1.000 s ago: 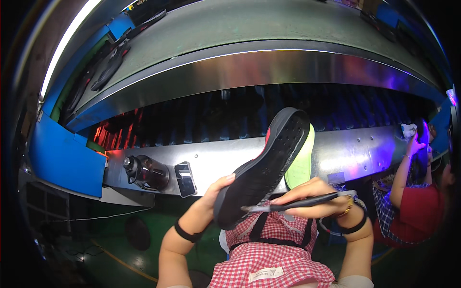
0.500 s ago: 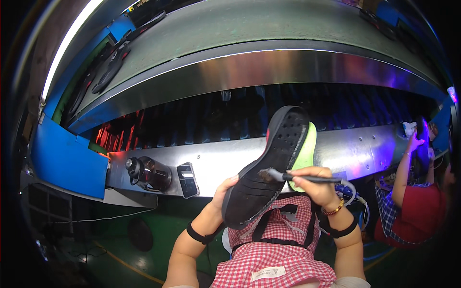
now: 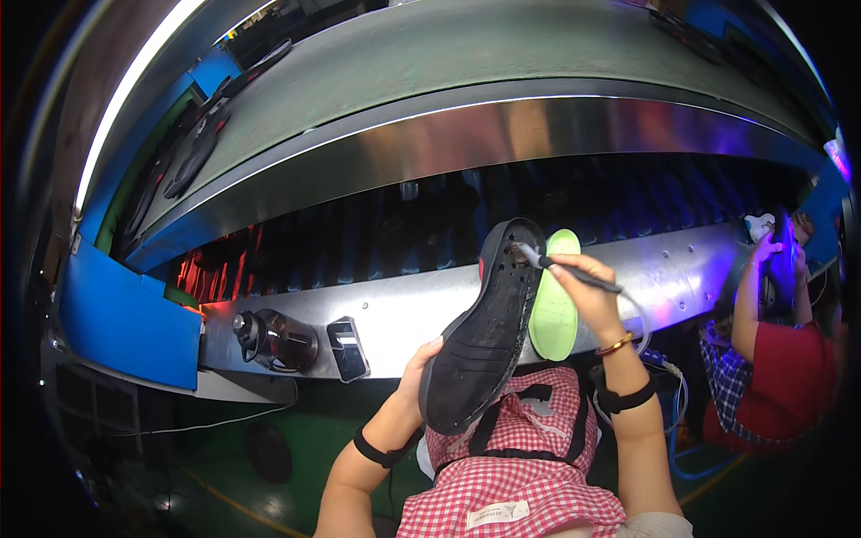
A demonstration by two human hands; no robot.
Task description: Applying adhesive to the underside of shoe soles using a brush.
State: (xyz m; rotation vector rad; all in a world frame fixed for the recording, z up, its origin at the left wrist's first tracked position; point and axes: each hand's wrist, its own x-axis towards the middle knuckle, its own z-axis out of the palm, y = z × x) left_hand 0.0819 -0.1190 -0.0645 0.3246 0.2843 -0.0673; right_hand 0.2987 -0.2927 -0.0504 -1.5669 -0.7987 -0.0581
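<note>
My left hand (image 3: 415, 369) grips the edge of a black shoe sole (image 3: 475, 350) near its lower end, holding it tilted over my lap and the metal ledge. In my right hand (image 3: 588, 294) is a brush (image 3: 532, 256) with a dark handle and a thin hose trailing from it. Its pale tip touches the sole's upper end, among the small holes there. A wet sheen shows along the sole's right edge. Just right of the sole, a lime-green sole-shaped piece (image 3: 553, 330) lies on the ledge, below my right hand.
On the steel ledge (image 3: 404, 309) to the left stand a dark bottle (image 3: 285, 342) and a phone (image 3: 347, 350). Beyond it runs a green conveyor belt (image 3: 466, 54) carrying dark soles (image 3: 197, 152) at far left. A co-worker in red (image 3: 785, 381) handles something at the right.
My right hand has moved the brush up from the sole's middle to its upper, holed end. The sole has shifted slightly left and down, leaving the green piece more in view.
</note>
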